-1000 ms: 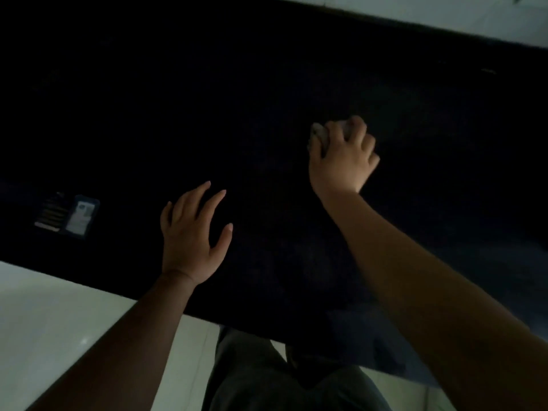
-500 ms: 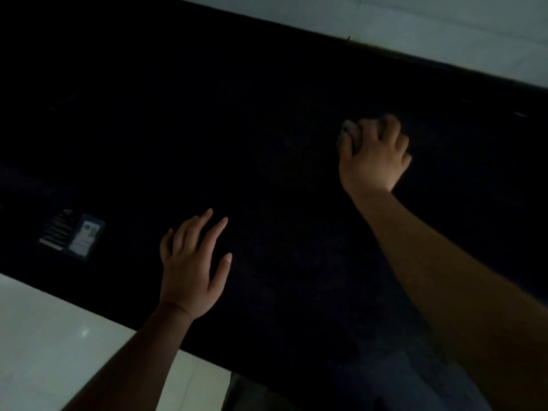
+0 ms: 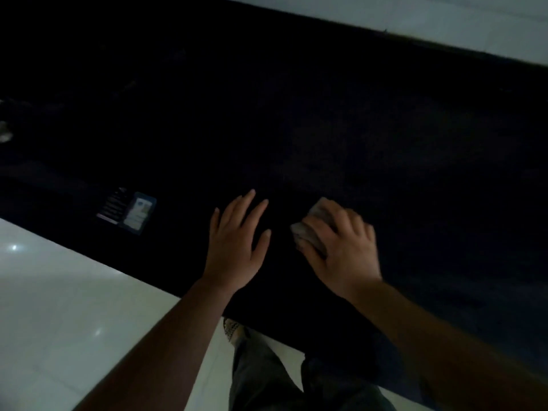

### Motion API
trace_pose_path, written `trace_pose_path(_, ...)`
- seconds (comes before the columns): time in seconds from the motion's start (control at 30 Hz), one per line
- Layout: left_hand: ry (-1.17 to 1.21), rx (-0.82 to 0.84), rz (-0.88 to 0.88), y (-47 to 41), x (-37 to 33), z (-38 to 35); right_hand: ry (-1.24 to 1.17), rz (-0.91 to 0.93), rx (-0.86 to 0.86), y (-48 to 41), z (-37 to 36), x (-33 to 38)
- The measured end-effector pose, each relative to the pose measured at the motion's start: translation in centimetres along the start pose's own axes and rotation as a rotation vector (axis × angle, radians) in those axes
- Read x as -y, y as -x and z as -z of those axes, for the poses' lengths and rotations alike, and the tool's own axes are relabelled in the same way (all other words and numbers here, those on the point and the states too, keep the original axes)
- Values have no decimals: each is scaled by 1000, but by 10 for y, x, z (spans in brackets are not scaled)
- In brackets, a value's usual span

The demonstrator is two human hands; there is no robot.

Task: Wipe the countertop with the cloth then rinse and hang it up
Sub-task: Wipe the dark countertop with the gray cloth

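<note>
The black countertop [image 3: 326, 120] fills most of the dim view. My right hand [image 3: 341, 247] presses a bunched grey cloth [image 3: 310, 232] onto it near the front edge; only the cloth's left part shows past my fingers. Just left of it, my left hand [image 3: 237, 241] lies flat on the counter with fingers spread and nothing in it. The two hands are a short gap apart.
A small card or badge [image 3: 127, 213] lies on the counter to the left of my left hand. Pale floor tiles [image 3: 59, 307] run below the counter's front edge, and a pale tiled wall [image 3: 444, 22] runs behind. My legs and a shoe [image 3: 234, 330] show beneath.
My right hand has dragged the cloth from the far middle of the counter back toward the front edge, beside my left hand. The left hand stayed planted on the counter.
</note>
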State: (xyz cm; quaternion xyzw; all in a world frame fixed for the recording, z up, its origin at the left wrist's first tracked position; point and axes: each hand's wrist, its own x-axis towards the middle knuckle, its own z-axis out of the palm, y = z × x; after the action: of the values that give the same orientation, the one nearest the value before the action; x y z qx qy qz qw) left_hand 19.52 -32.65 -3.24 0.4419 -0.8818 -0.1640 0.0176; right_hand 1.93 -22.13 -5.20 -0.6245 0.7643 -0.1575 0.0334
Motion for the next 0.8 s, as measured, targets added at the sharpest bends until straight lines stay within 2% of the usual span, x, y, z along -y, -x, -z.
trace_pose_path(0.1, -5, -32, -64, 8, 35, 20, -1, -218, -56, -30, -6, -1)
trace_pose_path(0.2, -114, -98, -58, 12, 93, 44, -29, -453, -130, -96, -25, 40)
trace_pose_path(0.27, -146, -102, -23, 12, 126, 50, -48, -453, -124, -133, -40, 77)
trace_pose_path(0.33, -147, -91, -15, 14, 144, 46, -56, -377, -104, -145, -51, 114)
trace_pose_path(0.43, -121, -134, -25, 17, 155, 35, -42, -221, -90, -111, -56, 151)
trace_pose_path(0.57, -70, -165, -56, 17, 158, 34, -20, -163, -41, -34, -44, 150)
trace_pose_path(0.67, -41, -156, -61, 17, 158, 34, 28, -251, -54, -19, -33, 124)
trace_pose_path(0.8, -47, -164, -67, 16, 160, 32, -3, -614, -130, -81, -39, 120)
